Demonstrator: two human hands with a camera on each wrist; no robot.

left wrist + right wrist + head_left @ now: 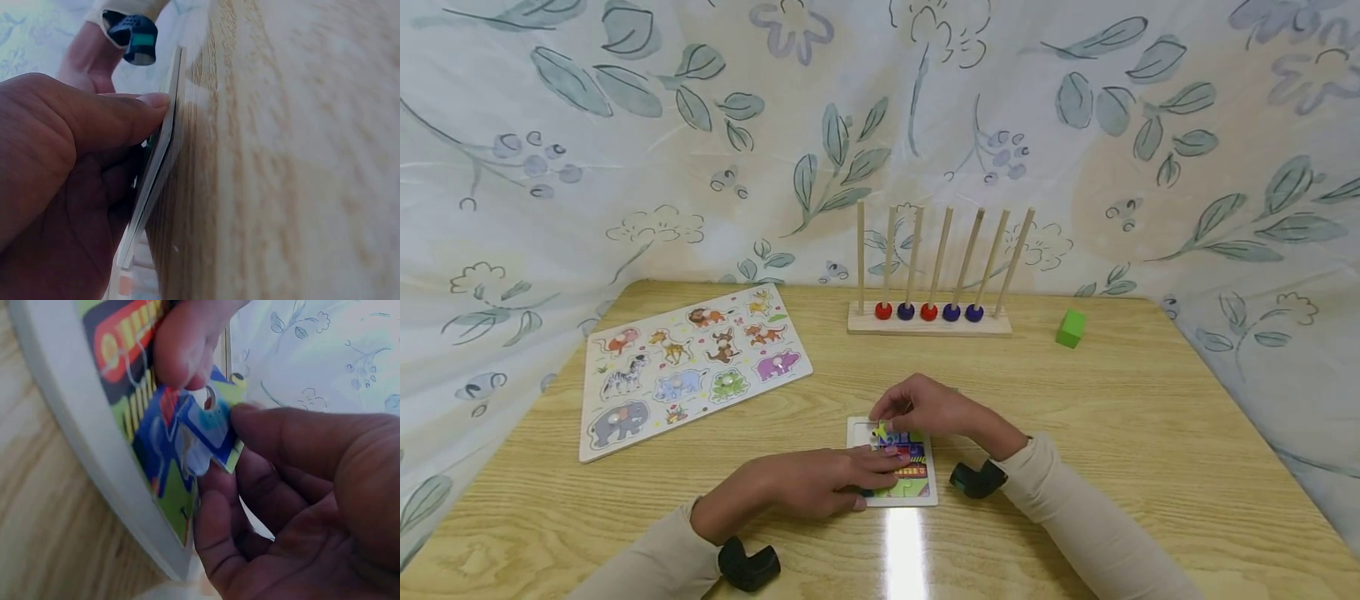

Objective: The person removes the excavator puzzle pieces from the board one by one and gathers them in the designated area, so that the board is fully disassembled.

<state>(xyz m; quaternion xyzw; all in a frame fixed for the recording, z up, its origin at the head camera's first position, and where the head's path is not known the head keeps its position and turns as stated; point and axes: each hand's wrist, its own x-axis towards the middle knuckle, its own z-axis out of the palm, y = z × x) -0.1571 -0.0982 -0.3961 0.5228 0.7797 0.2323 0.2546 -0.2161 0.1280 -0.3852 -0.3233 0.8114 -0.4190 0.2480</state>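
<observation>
A small jigsaw puzzle board (932, 493) with a pale frame lies on the table in the head view, its picture brightly coloured. My right hand (936, 406) pinches a jigsaw piece (215, 428) between thumb and fingers; the piece is blue, white and yellow-green and tilts up at the picture's upper left part. Across the board's lower left rests my left hand (816, 482), fingers stretched over the fitted pieces. In the left wrist view, the left thumb (125, 119) touches the board's edge. The left fingers hide part of the picture.
An animal peg puzzle (700, 410) lies at the left. Behind the board stands a wooden bead rack (857, 327) with upright rods and red and blue beads. A green block (1071, 328) sits at the back right. Patterned cloth (880, 125) hangs behind the table (1075, 500).
</observation>
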